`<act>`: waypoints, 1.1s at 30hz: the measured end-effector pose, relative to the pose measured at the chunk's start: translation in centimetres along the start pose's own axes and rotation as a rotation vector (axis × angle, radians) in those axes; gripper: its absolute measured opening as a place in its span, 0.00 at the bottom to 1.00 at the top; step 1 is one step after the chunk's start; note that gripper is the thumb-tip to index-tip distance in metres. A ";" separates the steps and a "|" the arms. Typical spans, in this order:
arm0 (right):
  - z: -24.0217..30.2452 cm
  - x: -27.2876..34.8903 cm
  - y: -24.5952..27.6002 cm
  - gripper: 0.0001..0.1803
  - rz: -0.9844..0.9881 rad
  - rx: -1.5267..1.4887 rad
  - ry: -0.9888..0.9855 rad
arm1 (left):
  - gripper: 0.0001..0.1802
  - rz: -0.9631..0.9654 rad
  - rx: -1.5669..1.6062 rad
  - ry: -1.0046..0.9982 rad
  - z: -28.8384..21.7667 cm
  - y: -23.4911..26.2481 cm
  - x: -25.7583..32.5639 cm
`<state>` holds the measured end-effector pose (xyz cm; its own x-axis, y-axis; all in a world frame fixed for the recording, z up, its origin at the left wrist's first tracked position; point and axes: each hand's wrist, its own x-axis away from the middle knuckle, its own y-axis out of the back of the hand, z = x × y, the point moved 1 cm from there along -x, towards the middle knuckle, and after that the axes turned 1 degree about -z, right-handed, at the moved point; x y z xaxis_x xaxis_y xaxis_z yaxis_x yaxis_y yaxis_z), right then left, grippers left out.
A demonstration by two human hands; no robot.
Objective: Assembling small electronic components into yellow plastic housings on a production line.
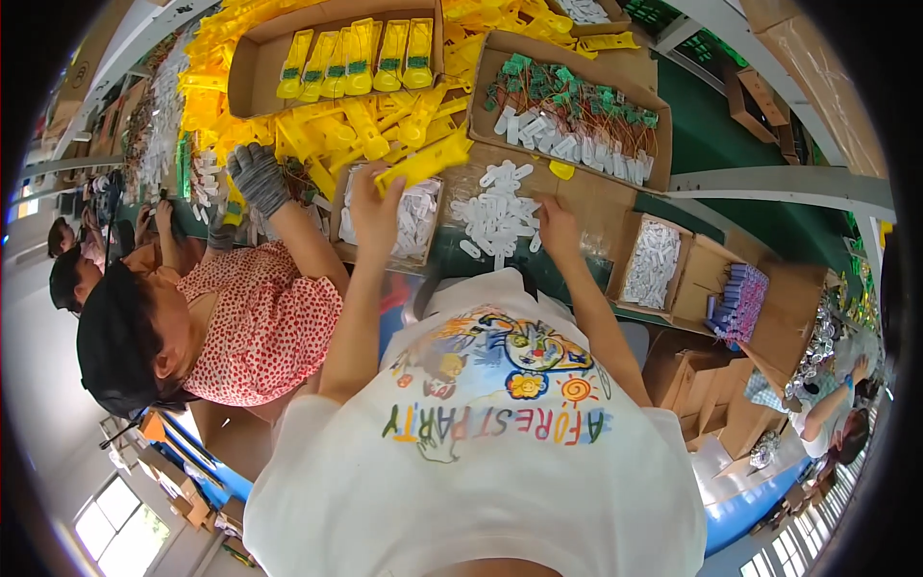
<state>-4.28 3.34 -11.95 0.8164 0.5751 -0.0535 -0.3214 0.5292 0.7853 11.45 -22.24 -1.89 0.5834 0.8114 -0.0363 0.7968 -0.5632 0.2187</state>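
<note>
My left hand (373,213) is closed on one end of a yellow plastic housing (425,161), long and narrow, raised over the cardboard-covered bench. Right of it, my right hand (557,229) has its fingers drawn together at the right edge of a loose heap of small white plastic pieces (496,213). Whatever those fingertips hold, if anything, is too small to make out. Under my left wrist stands a box (430,231) filled with similar white pieces.
Yellow housings (336,130) pile up at the back left, around a carton (252,72) with wired housings. Another carton (478,115) holds green circuit boards with wires. At right are a box of white parts (654,264) and purple cylinders (740,296). A gloved co-worker's hand (258,178) works at left.
</note>
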 end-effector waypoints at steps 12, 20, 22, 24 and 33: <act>1.2 -1.2 3.3 0.13 0.202 -0.313 -0.175 | 0.41 0.935 1.155 0.913 -2.2 -9.2 10.3; -1.3 -1.7 3.0 0.11 -0.012 -0.313 -0.137 | 0.11 0.733 0.556 0.688 -3.4 -11.1 8.8; 1.5 -1.2 5.0 0.11 0.023 -0.420 -0.105 | 0.14 0.578 0.525 0.663 -3.4 -10.8 7.7; 5.6 -0.4 8.9 0.12 0.264 -0.230 0.063 | 0.16 0.578 0.505 0.674 -3.5 -11.1 7.2; 9.4 0.0 11.9 0.11 0.402 -0.969 -0.301 | 0.25 0.750 0.556 0.621 -4.2 -12.9 8.6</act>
<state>-3.60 3.80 3.15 0.6087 0.7097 0.3548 -0.7249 0.6792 -0.1149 5.50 -7.36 -0.89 0.8896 0.0873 0.4484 0.3264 -0.8082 -0.4902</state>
